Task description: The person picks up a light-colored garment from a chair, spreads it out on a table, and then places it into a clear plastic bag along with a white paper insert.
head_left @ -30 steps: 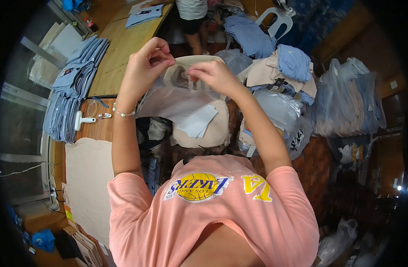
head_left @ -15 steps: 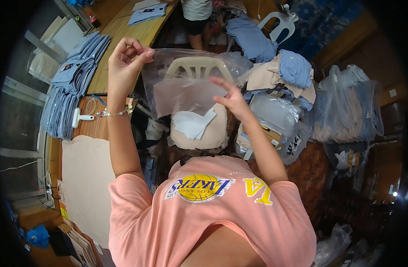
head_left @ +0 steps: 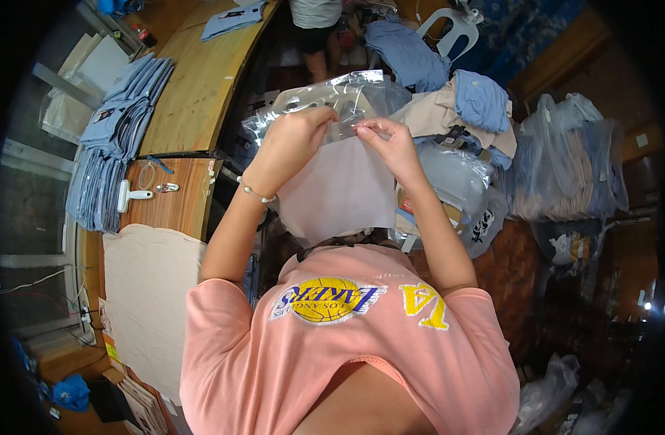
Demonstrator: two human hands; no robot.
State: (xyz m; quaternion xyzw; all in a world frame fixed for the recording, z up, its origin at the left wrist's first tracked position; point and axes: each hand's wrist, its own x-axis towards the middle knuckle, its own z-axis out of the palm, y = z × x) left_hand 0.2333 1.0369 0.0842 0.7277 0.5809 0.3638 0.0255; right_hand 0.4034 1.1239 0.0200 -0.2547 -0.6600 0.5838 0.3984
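Note:
A transparent plastic bag (head_left: 336,188) with a frosted-looking lower part hangs in front of my chest. My left hand (head_left: 290,145) pinches its upper part between thumb and fingers, and a beaded bracelet circles that wrist. Just to the right, my right hand (head_left: 394,151) pinches the same bag, thumb against fingertips. Above my hands the bag's shiny upper part (head_left: 361,83) stands up crumpled. Behind it, a cream plastic chair shows only in part, and what lies on its seat is mostly hidden.
On the left table lie a beige cloth (head_left: 151,283), a white lint roller (head_left: 134,194), small snips (head_left: 167,188) and stacked folded blue garments (head_left: 104,170). Garments are piled (head_left: 481,109) to the right, beside bagged garments (head_left: 568,163). A person (head_left: 316,14) stands beyond.
My left hand has come down and right, and my right hand has moved in close beside it and now pinches the bag. The bag hangs lower and nearer to me.

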